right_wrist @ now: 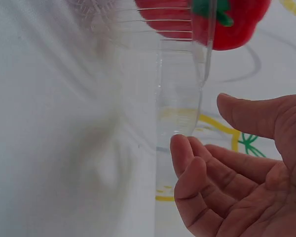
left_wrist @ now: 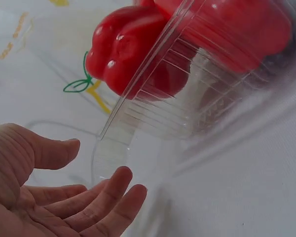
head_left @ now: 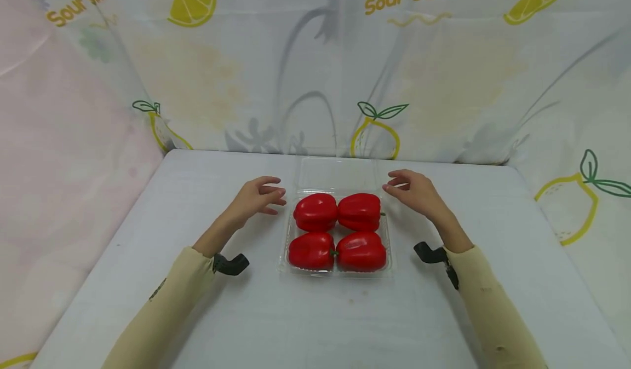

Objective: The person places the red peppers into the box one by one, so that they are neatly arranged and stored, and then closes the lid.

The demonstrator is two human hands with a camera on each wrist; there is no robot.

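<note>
A clear plastic clamshell box (head_left: 337,274) sits mid-table, holding several red bell peppers (head_left: 316,212) in two rows. Its transparent lid (head_left: 339,174) is folded back toward the rear wall. Just left of the box, my left hand (head_left: 255,198) hovers with fingers loosely spread, holding nothing. My right hand (head_left: 416,192) is close to the lid's right side, thumb and fingers apart, also holding nothing. In the left wrist view, the fingertips come near the clear plastic; whether they touch it I cannot tell. A green stem shows on one bell pepper (right_wrist: 239,29) in the right wrist view.
A white cloth covers the table (head_left: 335,325). Behind it hangs a lemon-printed curtain (head_left: 315,62), with pink fabric (head_left: 64,166) along the left. Black wrist mounts (head_left: 231,264) stick out from both sleeves above the cloth.
</note>
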